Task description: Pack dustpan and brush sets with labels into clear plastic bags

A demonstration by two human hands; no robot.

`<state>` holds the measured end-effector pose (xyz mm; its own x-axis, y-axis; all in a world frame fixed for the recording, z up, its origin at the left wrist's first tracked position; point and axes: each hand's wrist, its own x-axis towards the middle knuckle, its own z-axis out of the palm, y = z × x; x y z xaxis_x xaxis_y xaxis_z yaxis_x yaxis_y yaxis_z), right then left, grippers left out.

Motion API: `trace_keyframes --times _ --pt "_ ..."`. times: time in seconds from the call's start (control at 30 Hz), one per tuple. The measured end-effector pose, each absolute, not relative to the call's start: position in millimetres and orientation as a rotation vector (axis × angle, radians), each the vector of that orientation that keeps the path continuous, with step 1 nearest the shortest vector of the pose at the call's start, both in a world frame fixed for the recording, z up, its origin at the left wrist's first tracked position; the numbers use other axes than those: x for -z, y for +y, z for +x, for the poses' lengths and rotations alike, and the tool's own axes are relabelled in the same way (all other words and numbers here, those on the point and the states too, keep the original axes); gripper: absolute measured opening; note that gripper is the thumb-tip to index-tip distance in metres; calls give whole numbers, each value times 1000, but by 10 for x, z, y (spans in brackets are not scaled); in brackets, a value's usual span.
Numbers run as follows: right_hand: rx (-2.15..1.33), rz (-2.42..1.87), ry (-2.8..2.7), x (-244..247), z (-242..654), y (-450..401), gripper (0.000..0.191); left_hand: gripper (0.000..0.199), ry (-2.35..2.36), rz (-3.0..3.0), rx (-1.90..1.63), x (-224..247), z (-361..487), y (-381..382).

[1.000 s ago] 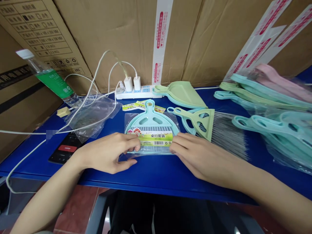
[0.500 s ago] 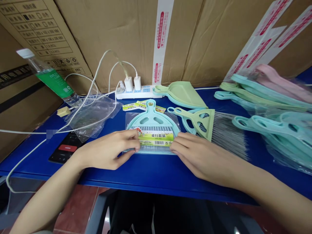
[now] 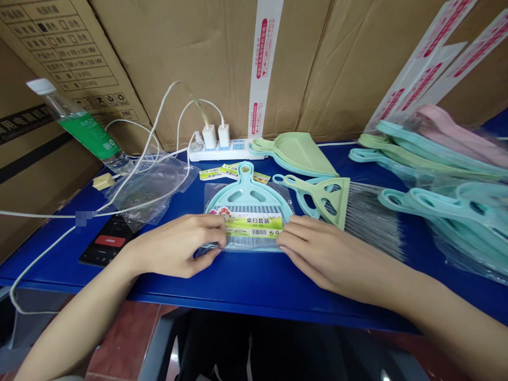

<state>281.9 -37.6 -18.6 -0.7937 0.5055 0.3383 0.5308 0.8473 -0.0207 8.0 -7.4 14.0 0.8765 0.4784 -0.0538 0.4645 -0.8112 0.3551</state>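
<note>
A light blue dustpan and brush set [image 3: 245, 197] lies flat in a clear plastic bag in front of me, its handle pointing away. Across the brush bristles sits a green and yellow label card [image 3: 254, 225] with mushrooms at its left end. My left hand [image 3: 190, 241] is closed at the lower left of the set, thumb and fingers pinching the bag's edge. At the lower right, my right hand [image 3: 313, 248] has its fingers bent together on the bag's edge; its thumb is mostly hidden.
Loose label cards [image 3: 228, 172] and a white power strip [image 3: 226, 151] lie behind the set. Green and blue dustpans [image 3: 301, 153] and brushes [image 3: 337, 201] lie to the right, bagged sets [image 3: 456, 206] beyond. Leftward are a phone [image 3: 107, 243], cables, plastic film [image 3: 154, 185] and a bottle [image 3: 87, 132].
My left hand has shifted slightly left, and more of the card's mushroom end shows. The right hand and the dustpan set look unmoved.
</note>
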Motion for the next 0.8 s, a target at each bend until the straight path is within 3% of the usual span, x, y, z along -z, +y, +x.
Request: trace_keyframes --times 0.27,0.8 --pt "39 -818 -2684 175 2818 -376 30 28 734 2635 -89 -174 88 -60" --pt "67 -813 -2680 176 2820 -369 31 27 777 2676 -69 -127 88 -56"
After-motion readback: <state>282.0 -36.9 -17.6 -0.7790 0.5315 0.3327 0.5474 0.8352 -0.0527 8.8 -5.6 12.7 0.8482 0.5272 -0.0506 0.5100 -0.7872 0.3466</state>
